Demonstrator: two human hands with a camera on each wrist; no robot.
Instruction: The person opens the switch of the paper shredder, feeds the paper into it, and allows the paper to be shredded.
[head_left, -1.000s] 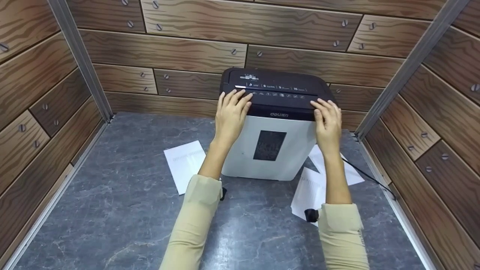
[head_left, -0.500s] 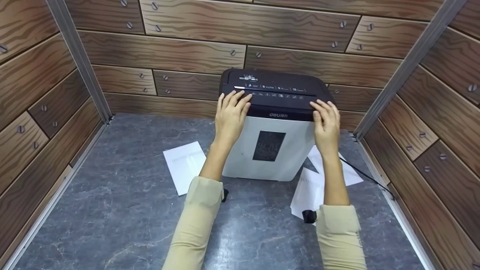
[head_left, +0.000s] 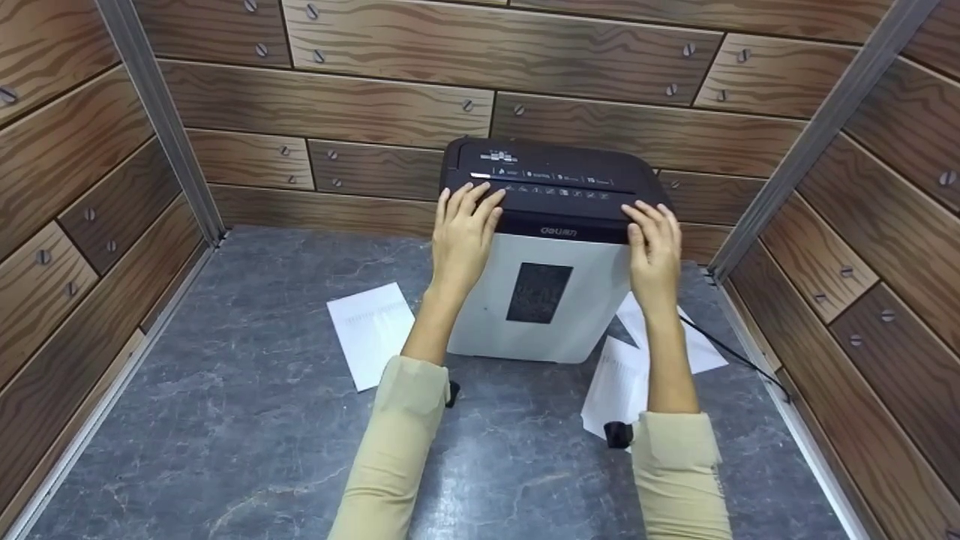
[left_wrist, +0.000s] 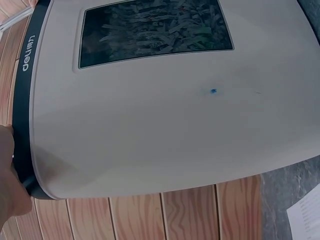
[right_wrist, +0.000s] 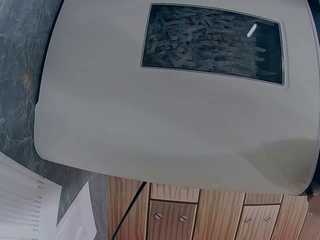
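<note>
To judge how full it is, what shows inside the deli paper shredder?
Through the window of the deli paper shredder, shredded paper strips show, with a dark gap near the window's top. What lies behind the opaque pale front panel is hidden.

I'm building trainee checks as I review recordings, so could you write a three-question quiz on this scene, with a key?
1. True or false: only the left hand touches the lid of the shredder.
2. In the head view, the cord shows on which side of the shredder? A) left B) right
3. Fill in: behind the window lies shredded ____.

Key: 1. False, the right hand does too. 2. B. 3. Paper.
</note>
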